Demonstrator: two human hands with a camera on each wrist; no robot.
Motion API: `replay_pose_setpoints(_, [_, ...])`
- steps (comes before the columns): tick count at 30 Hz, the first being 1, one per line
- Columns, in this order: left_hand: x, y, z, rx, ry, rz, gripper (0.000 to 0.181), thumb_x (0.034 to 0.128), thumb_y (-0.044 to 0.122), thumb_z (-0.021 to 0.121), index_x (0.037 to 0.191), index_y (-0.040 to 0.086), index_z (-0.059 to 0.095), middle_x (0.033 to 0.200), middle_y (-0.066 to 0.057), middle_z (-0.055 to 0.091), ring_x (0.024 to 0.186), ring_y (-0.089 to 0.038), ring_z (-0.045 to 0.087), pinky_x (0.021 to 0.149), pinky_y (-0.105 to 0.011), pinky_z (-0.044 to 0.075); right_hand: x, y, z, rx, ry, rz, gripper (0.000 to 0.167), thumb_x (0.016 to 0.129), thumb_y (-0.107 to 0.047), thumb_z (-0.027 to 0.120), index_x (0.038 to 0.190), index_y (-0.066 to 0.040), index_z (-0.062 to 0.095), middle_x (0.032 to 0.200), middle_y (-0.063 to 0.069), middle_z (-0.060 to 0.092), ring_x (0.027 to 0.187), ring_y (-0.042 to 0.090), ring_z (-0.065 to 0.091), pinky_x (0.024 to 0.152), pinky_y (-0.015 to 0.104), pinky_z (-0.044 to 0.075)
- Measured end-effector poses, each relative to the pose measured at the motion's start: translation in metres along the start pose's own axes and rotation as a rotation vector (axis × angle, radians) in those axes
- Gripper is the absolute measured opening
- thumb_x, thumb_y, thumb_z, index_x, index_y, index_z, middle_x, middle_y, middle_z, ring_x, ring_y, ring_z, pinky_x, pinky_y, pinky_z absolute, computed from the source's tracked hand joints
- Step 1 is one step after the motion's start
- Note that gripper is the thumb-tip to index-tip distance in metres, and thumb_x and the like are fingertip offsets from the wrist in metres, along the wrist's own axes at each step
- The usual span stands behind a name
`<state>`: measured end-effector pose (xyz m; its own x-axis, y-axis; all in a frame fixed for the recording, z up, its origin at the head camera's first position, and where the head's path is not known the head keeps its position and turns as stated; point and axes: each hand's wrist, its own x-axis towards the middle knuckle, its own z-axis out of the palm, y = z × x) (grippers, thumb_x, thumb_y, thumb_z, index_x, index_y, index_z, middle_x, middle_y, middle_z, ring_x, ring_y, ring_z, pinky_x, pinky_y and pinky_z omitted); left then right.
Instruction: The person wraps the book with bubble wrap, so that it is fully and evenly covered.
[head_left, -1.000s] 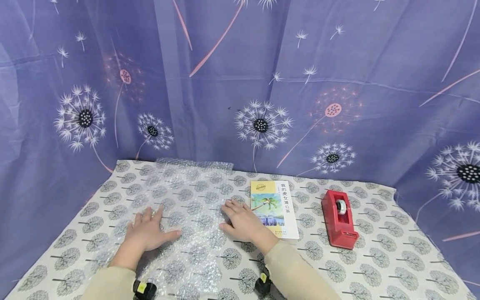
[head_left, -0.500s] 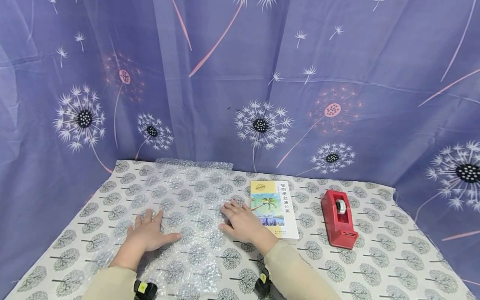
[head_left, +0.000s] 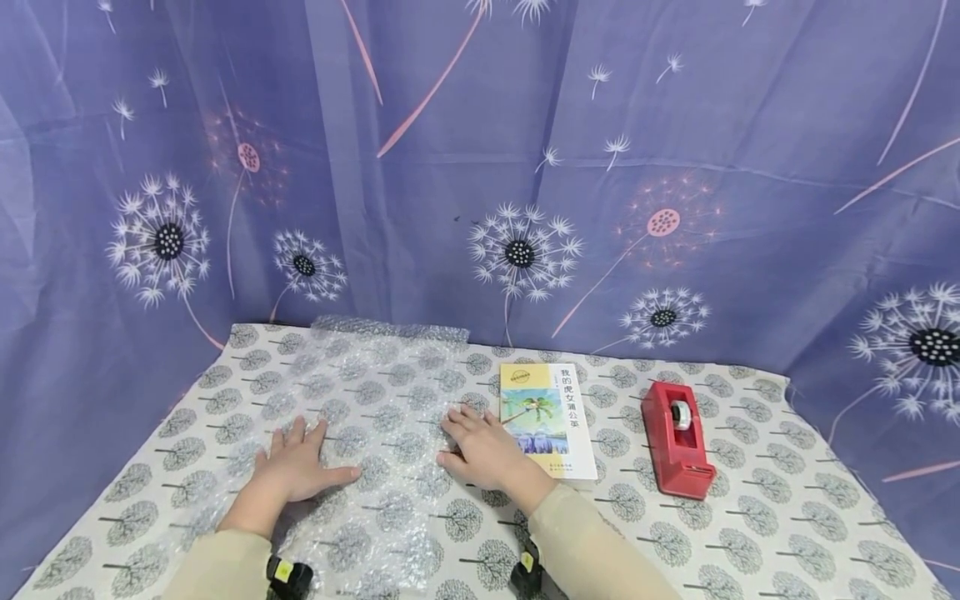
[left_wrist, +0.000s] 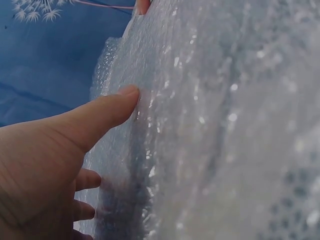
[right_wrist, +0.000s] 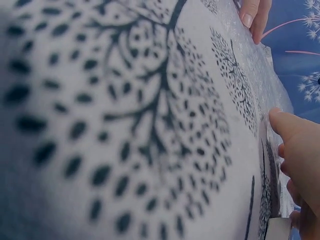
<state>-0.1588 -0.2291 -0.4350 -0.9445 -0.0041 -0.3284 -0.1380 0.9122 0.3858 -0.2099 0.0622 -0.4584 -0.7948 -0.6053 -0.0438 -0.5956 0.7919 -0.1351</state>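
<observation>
at the bubble wrap's (head_left: 386, 425) edge, right fingers (head_left: 468, 422) rest, tape dispenser (head_left: 677, 457) well apart

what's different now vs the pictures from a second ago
Nothing clearly changed. The left hand may have eased back very slightly; nothing was taken hold of or let go. It stays spread on the bubble wrap, the right hand at the wrap's right edge. The book and red tape dispenser stayed put.
</observation>
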Motion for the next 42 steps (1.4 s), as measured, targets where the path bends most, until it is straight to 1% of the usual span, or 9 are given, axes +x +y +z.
replay_pose_setpoints(5, [0.002,-0.002,0.002,-0.007,-0.002,0.007,0.118,0.0705,0.075,0.06,0.149,-0.002,0.017,0.15,-0.038,-0.003,0.131,-0.064,-0.008,0.1,-0.078,-0.006,-0.002,-0.001,0.0,-0.006,0.007,-0.008,0.063,0.096,-0.055,0.037,0.145,-0.015,0.039,0.154,0.004,0.031,0.145,0.025,0.023,0.117,0.052,0.02])
replay_pose_setpoints(11, [0.002,-0.004,0.001,-0.001,0.021,0.039,0.116,0.0708,0.073,0.06,0.149,-0.002,0.018,0.15,-0.037,-0.002,0.131,-0.064,-0.007,0.099,-0.078,-0.005,-0.003,-0.002,0.001,-0.014,0.007,-0.014,0.063,0.096,-0.055,0.038,0.145,-0.015,0.039,0.154,0.004,0.031,0.145,0.026,0.023,0.117,0.052,0.02])
replay_pose_setpoints(15, [0.004,-0.006,0.0,-0.005,0.038,0.062,0.116,0.0707,0.072,0.062,0.148,-0.002,0.019,0.15,-0.037,-0.001,0.131,-0.065,-0.006,0.099,-0.078,-0.005,-0.003,-0.002,0.002,-0.016,0.01,-0.019,0.063,0.096,-0.055,0.038,0.145,-0.014,0.039,0.154,0.005,0.032,0.145,0.025,0.022,0.117,0.052,0.02])
replay_pose_setpoints(24, [0.008,-0.01,-0.003,0.007,0.044,0.08,0.116,0.069,0.072,0.064,0.148,-0.001,0.021,0.15,-0.037,0.001,0.131,-0.064,-0.003,0.1,-0.078,-0.002,-0.005,-0.004,0.002,-0.022,0.002,-0.027,0.064,0.096,-0.056,0.037,0.144,-0.014,0.04,0.154,0.005,0.032,0.145,0.025,0.023,0.117,0.053,0.021])
replay_pose_setpoints(31, [0.011,-0.012,-0.006,0.0,0.063,0.112,0.116,0.0682,0.069,0.066,0.147,-0.003,0.023,0.15,-0.038,0.002,0.131,-0.065,-0.002,0.1,-0.078,-0.002,-0.006,-0.005,0.0,-0.015,0.002,-0.025,0.063,0.096,-0.055,0.039,0.144,-0.014,0.041,0.153,0.005,0.033,0.144,0.025,0.024,0.117,0.053,0.021])
replay_pose_setpoints(37, [0.012,-0.012,-0.009,-0.007,0.062,0.123,0.115,0.0678,0.068,0.068,0.147,-0.003,0.024,0.15,-0.038,0.003,0.132,-0.064,-0.003,0.101,-0.077,-0.002,-0.008,-0.005,-0.001,0.003,0.0,-0.017,0.064,0.096,-0.056,0.038,0.144,-0.015,0.04,0.154,0.003,0.032,0.145,0.024,0.023,0.117,0.052,0.02])
replay_pose_setpoints(42, [0.016,-0.014,-0.008,-0.009,0.065,0.135,0.115,0.0667,0.068,0.068,0.148,0.0,0.024,0.15,-0.037,0.003,0.132,-0.063,-0.003,0.101,-0.077,-0.002,-0.01,-0.006,-0.002,-0.006,0.007,-0.015,0.064,0.095,-0.056,0.038,0.144,-0.014,0.04,0.154,0.004,0.032,0.144,0.025,0.024,0.117,0.052,0.021])
